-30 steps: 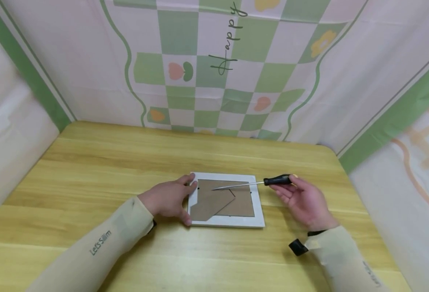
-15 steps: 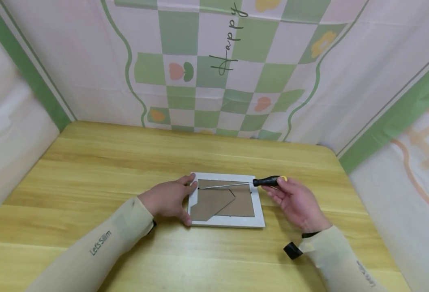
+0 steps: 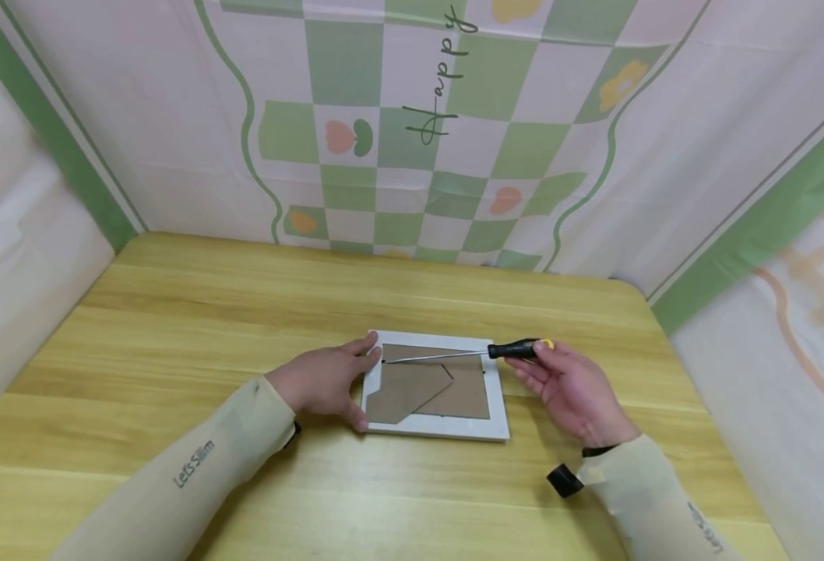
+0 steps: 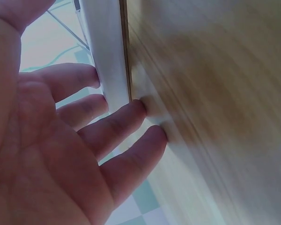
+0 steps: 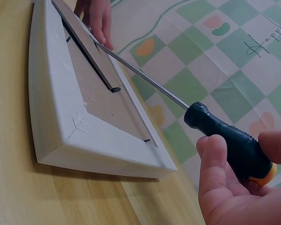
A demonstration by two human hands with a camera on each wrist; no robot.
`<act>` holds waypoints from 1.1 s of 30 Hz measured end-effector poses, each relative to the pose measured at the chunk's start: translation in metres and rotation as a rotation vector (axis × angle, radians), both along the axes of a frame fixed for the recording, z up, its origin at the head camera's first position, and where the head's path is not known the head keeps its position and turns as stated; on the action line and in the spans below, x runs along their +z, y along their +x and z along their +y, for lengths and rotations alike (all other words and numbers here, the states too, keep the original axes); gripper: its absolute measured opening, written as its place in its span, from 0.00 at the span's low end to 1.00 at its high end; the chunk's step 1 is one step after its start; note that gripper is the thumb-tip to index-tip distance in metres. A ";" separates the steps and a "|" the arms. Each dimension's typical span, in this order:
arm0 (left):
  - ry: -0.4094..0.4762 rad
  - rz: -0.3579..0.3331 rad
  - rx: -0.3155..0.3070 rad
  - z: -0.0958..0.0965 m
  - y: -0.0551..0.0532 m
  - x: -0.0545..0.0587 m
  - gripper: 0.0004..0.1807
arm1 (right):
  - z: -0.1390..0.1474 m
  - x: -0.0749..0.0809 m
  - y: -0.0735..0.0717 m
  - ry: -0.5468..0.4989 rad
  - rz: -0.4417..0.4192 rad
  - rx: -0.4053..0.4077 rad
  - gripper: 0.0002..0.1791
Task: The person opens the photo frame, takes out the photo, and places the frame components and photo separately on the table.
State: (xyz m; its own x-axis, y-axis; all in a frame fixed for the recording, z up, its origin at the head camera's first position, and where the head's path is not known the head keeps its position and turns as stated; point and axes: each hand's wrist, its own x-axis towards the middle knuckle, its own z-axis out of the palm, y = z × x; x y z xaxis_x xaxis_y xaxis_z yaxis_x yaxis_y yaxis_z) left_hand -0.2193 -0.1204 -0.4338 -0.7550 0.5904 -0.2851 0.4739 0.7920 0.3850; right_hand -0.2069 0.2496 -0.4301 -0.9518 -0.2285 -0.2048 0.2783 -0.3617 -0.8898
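A white picture frame (image 3: 498, 405) lies face down on the table, its brown backing board (image 3: 464, 399) and fold-out stand (image 3: 398, 389) upward. My left hand (image 3: 324, 382) grips its left side, the thumb at the near corner and fingers at the far one. In the left wrist view, fingertips (image 4: 154, 136) rest along the frame's edge. With thumb and fingers, my right hand (image 3: 580, 393) holds a screwdriver (image 3: 513, 349) by the rear of its black handle. The shaft slants low across the backing, its tip right at a small black tab (image 3: 383, 361) on the left.
The wooden table (image 3: 209, 296) reaches back to a green-and-white checked cloth (image 3: 412, 187). Pale cloth walls stand at both sides. A black strap piece (image 3: 565, 480) hangs by the right wrist. Small black tabs also show on the backing's right edge (image 3: 484, 372).
The right hand has moved left with the screwdriver, bringing its tip from mid-backing to the tab at the left edge. Over the last half second little differs; the left hand stays in place.
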 end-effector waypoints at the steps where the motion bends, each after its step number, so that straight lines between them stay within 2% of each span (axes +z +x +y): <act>1: -0.001 0.000 0.001 0.000 0.000 0.000 0.61 | 0.000 0.000 0.000 0.000 0.000 0.000 0.15; 11: -0.004 0.000 0.009 0.001 0.000 0.000 0.62 | -0.002 0.003 0.001 0.026 0.006 0.009 0.17; 20: 0.004 0.010 -0.006 0.001 -0.001 0.001 0.61 | -0.009 0.013 -0.001 0.091 0.090 0.000 0.16; 33: 0.010 0.018 -0.011 0.001 -0.002 -0.001 0.62 | -0.023 0.021 -0.005 0.195 0.100 -0.060 0.21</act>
State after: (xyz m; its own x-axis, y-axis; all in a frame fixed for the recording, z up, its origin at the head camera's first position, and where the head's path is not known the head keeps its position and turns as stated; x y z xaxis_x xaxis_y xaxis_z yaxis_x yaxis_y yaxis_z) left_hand -0.2213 -0.1192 -0.4344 -0.7532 0.6017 -0.2657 0.4898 0.7827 0.3839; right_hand -0.2124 0.2270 -0.4087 -0.9803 -0.1359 -0.1436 0.1684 -0.1935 -0.9665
